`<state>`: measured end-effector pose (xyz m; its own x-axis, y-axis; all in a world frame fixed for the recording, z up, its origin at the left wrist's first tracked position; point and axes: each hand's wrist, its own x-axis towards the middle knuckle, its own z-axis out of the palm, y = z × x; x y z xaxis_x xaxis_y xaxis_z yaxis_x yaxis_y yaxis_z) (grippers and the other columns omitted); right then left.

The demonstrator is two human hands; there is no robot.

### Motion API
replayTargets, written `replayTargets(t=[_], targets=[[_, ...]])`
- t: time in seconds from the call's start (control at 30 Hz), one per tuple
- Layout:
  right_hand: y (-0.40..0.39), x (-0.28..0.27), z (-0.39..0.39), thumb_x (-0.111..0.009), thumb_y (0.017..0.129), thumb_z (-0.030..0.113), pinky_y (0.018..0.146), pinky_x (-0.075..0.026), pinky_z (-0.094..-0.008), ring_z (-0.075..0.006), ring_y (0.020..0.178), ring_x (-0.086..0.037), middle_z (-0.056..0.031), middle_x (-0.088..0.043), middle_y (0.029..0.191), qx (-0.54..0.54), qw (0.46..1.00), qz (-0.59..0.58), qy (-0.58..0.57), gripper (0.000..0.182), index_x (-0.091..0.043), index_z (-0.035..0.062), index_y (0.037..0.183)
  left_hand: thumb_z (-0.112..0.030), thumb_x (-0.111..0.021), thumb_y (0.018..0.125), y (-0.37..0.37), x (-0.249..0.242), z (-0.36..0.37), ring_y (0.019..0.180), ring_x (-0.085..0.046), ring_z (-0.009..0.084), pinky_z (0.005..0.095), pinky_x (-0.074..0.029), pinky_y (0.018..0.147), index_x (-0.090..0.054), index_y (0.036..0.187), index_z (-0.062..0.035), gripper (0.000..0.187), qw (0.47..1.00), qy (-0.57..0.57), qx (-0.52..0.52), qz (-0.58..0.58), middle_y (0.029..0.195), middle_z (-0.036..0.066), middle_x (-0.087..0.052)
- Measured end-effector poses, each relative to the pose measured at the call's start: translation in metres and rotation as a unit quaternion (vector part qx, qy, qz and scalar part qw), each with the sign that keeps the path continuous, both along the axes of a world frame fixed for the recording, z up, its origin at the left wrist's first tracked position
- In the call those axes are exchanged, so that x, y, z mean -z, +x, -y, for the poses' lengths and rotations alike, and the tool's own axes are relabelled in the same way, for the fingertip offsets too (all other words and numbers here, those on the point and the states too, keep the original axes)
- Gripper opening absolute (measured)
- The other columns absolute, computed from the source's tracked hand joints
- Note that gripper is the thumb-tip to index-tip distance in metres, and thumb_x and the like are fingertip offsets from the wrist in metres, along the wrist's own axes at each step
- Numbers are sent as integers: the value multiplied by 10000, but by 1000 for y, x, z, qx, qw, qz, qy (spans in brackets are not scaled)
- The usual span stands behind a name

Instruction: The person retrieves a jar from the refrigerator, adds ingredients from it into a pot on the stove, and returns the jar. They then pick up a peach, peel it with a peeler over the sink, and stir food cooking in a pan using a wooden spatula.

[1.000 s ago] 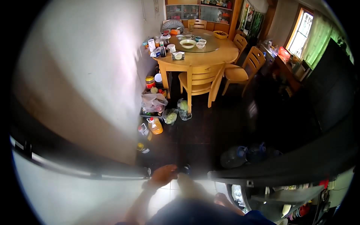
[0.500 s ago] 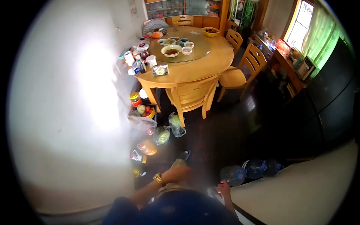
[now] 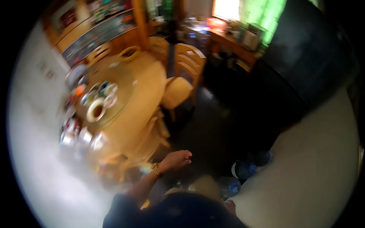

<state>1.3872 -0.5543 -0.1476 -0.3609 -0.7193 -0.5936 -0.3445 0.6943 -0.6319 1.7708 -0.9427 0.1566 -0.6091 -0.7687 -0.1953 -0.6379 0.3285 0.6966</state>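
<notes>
My left hand [image 3: 175,160], with a gold watch [image 3: 156,169] on its wrist, is held out in front of my body above the dark floor. Its fingers are loosely bent and slightly apart, with nothing in them. Low at my right side, only a small part of my right hand [image 3: 230,206] shows; its fingers are hidden by my body and blur. Large clear plastic bottles [image 3: 229,186] stand close to that hand, along the pale panel on the right.
Ahead on the left is a round wooden table [image 3: 148,81] with bowls [image 3: 96,110] and many jars. Wooden chairs [image 3: 189,62] surround it. A white wall [image 3: 34,125] runs along the left; a large dark surface [image 3: 308,49] rises on the right. A low wooden shelf [image 3: 235,47] stands beneath the window.
The view has swung to the right and tilted, so the table now lies farther left. My left hand has risen and reached forward. My right hand has dropped lower beside my body.
</notes>
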Motion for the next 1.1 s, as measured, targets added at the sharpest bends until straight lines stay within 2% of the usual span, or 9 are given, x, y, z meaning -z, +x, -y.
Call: replayTargets(t=[0.13, 0.2, 0.27, 0.33, 0.4, 0.47, 0.53, 0.8, 1.1], targets=[[2, 58, 52, -690, 909, 131, 541, -607, -400, -294, 687, -736, -168, -722, 1011, 112, 993, 6, 49, 394, -613, 13, 1277, -279, -676, 975, -137, -2, 85, 1105, -695, 325, 409, -554, 940, -664, 1272, -72, 362, 987, 52, 154, -8, 1223, 139, -711], [-17, 89, 71, -680, 914, 132, 575, -615, -413, -317, 699, -740, -186, -721, 1065, 154, 983, 16, 99, 407, -608, 18, 1298, -274, -668, 984, -187, 92, 98, 1114, -697, 323, 407, -554, 948, -661, 1284, -68, 364, 964, 6, 254, -80, 1231, 144, -710], [-49, 55, 135, -648, 921, 141, 649, -623, -439, -363, 789, -751, -229, -708, 1146, 113, 984, -25, 138, 403, -623, 9, 1300, -268, -641, 1008, -263, -29, 132, 1123, -701, 319, 405, -554, 959, -651, 1304, -44, 371, 941, 137, 308, 24, 1236, 158, -710], [-73, 22, 177, -636, 914, 167, 698, -612, -467, -394, 885, -748, -241, -727, 1104, 236, 964, 10, 121, 390, -658, 4, 1267, -269, -633, 1013, -298, 9, 171, 1117, -706, 317, 405, -555, 956, -651, 1305, -43, 369, 928, 74, 366, -14, 1230, 159, -717], [-151, 87, 209, -663, 913, 198, 655, -602, -470, -386, 944, -742, -219, -746, 1030, -105, 922, -369, -47, 376, -663, 3, 1234, -270, -631, 1016, -338, -2, 211, 1111, -711, 312, 404, -556, 952, -652, 1304, -45, 366, 922, 103, 374, 3, 1214, 158, -728], [-221, 150, 235, -676, 929, 201, 591, -595, -433, -331, 869, -751, -200, -731, 1025, -109, 936, -330, -60, 360, -644, 14, 1236, -256, -636, 1016, -368, -8, 248, 1093, -720, 309, 395, -559, 942, -653, 1300, -44, 354, 927, 141, 341, 63, 1168, 159, -747], [-265, 12, 347, -677, 950, 199, 702, -559, -427, -240, 897, -693, -118, -680, 1041, 299, 943, 137, 48, 434, -590, 64, 1353, -252, -642, 1012, -390, 1, 296, 1087, -721, 315, 387, -561, 941, -654, 1294, -38, 354, 929, 121, 348, -4, 1166, 161, -748], [-432, -107, 621, -662, 1018, 201, 787, -600, -450, -251, 920, -698, -67, -676, 1095, 488, 725, 353, -333, 338, -544, 124, 1325, -172, -653, 1015, -510, -7, 493, 1078, -731, 262, 362, -568, 939, -636, 1315, 5, 348, 943, 166, 289, 6, 1161, 174, -749], [-574, -164, 812, -674, 1014, 238, 875, -585, -468, -273, 993, -694, -98, -723, 1084, 558, 580, 396, -442, 192, -668, 124, 1168, -205, -635, 1026, -688, -30, 698, 1125, -714, 285, 391, -567, 966, -592, 1375, 0, 408, 927, 129, 352, -22, 1249, 187, -720]])
